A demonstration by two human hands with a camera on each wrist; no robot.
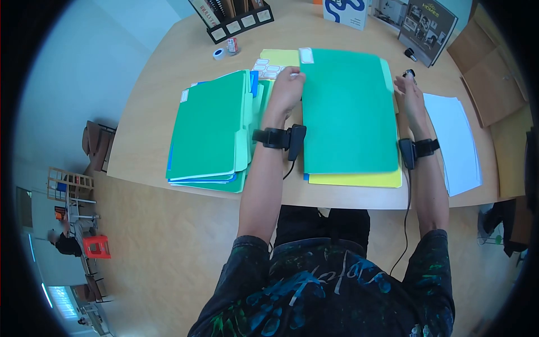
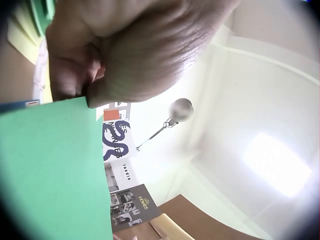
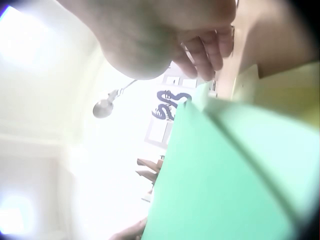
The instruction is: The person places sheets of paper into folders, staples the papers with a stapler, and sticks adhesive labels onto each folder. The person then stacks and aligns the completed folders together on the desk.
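Note:
A green file folder (image 1: 349, 112) is held up before me, with a small white label at its upper left corner. My left hand (image 1: 288, 90) pinches its left edge near the top. In the left wrist view, the thumb and fingers meet at the folder's (image 2: 55, 165) corner. Just beyond the right edge is my right hand (image 1: 412, 101), its fingers relaxed and holding nothing; in the right wrist view the fingers (image 3: 200, 55) hang above the folder's edge. A yellow folder (image 1: 359, 180) shows beneath the green one. Left of it lies a stack of green and blue folders (image 1: 210, 123).
White papers (image 1: 455, 143) lie at the right. A label sheet (image 1: 268, 69) is behind the left hand. Tape (image 1: 219, 54), a small box (image 1: 232, 45), a black organizer (image 1: 241, 22) and upright books (image 1: 426, 28) stand at the back. The table's front edge runs near my body.

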